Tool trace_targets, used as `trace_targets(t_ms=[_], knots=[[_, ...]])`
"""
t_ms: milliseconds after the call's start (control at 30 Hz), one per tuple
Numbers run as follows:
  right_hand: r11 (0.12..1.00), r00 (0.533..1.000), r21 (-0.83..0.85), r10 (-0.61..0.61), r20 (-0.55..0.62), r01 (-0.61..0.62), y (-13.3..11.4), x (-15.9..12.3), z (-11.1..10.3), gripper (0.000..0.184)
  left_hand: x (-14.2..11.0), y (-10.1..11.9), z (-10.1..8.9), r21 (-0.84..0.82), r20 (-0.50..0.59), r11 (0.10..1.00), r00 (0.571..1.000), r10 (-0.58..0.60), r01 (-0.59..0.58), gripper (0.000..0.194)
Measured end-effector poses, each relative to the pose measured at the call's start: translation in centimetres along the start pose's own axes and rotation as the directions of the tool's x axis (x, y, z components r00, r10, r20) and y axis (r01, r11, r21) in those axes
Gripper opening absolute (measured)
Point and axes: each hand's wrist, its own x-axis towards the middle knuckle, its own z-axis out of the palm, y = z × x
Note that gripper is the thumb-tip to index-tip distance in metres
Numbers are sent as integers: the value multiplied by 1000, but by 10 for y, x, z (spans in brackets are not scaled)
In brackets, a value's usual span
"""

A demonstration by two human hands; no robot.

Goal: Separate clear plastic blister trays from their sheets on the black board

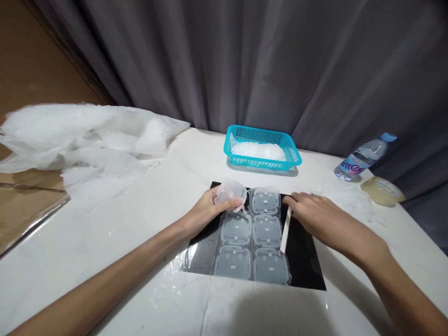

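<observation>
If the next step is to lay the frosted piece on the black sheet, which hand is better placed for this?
Probably the left hand: it holds the frosted piece near the far left corner of the black sheet, while the right hand holds a white stick.

Your left hand [206, 207] and right hand [311, 212] are bare, with slender fingers. Your left forearm [129, 261] and right forearm [381, 256] are slim and uncovered as far as they show, tapering to narrow wrists.
</observation>
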Motion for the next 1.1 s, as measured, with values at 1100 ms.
trace_targets(t_ms=[1100], knots=[[619,852,760,493,-178,-199,-22,56,59,20,-8,28,-35,86,391,995,918,-70,39,28]])
